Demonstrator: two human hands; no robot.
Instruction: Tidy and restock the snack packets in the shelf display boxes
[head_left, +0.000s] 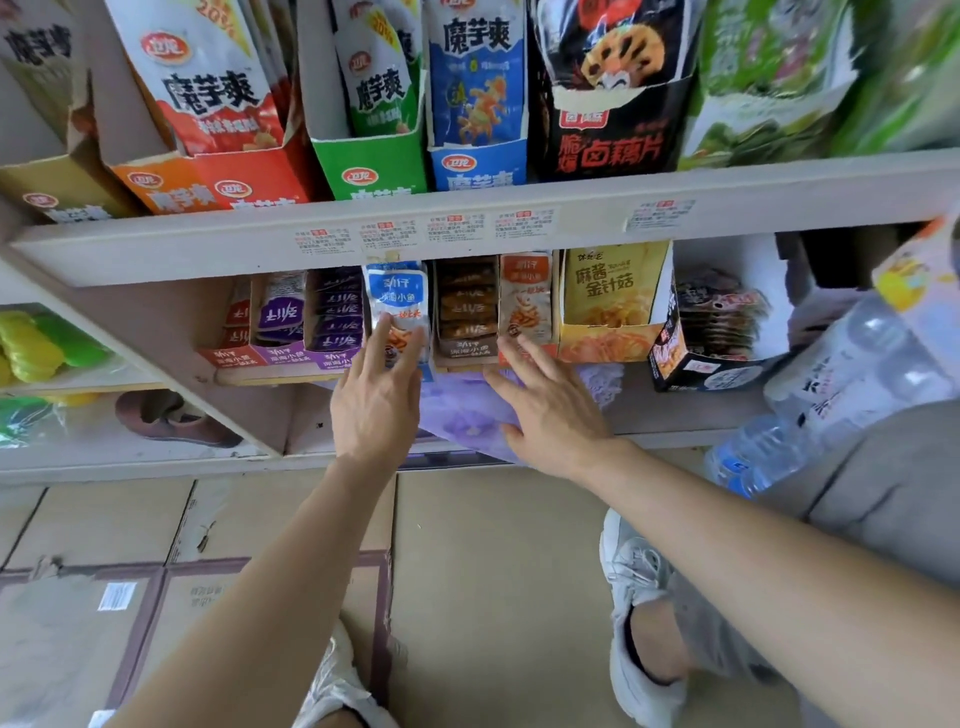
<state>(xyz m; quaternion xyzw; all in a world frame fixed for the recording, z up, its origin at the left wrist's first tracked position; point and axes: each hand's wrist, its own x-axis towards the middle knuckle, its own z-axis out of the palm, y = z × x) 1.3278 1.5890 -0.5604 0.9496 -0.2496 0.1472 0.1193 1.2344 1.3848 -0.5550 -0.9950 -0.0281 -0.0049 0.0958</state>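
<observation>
Left hand's on the blue packet, standing upright at my 12 o'clock.
My left hand (376, 400), fingers spread, presses the blue packet (397, 306); right hand (550, 410) (open, empty) rests at the orange box (524, 301), 1 o'clock.

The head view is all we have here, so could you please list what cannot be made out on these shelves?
- Price labels on the shelf edge: print too small.
- Blue packet: lower half covered by the left hand.
- Orange box: front partly covered by the right hand.
- Green packets, top right: motion-blurred.
- Bottle: blurred and close to the camera, label unreadable.
</observation>
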